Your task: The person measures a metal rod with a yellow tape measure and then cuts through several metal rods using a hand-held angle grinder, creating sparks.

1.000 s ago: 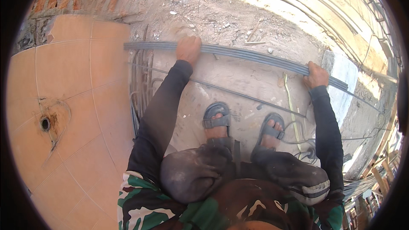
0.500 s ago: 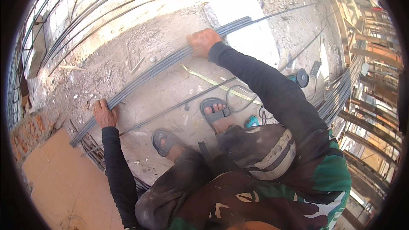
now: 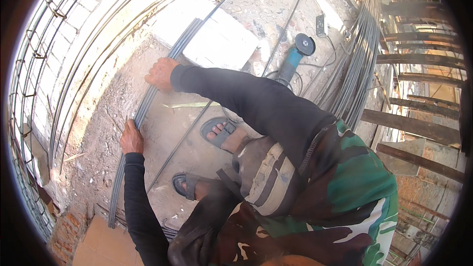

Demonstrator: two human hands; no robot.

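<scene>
A bundle of thin grey steel rebar rods (image 3: 147, 99) runs from the lower left up to a white block (image 3: 217, 34), where its far ends lie. My left hand (image 3: 131, 138) is closed around the bundle near its middle. Farther up, just short of the block, my right hand (image 3: 161, 75) is wrapped over the same rods; the undersides of its fingers are hidden. One longer rod (image 3: 221, 2) reaches past the others across the block. Another single rod (image 3: 182, 140) lies on the ground between the bundle and my sandalled feet.
A teal angle grinder (image 3: 293, 61) with a dark disc rests right of the block, its cable near a socket box (image 3: 321, 25). A large stack of rods (image 3: 352, 69) lies at the right beside timber slats (image 3: 419, 128). Tied rebar cages (image 3: 34, 69) stand left; cardboard (image 3: 106, 246) lies lower left.
The view has turned right, bringing the grinder and rod stack farther in. My left hand has shifted up along the bundle, so both hands are now closer together.
</scene>
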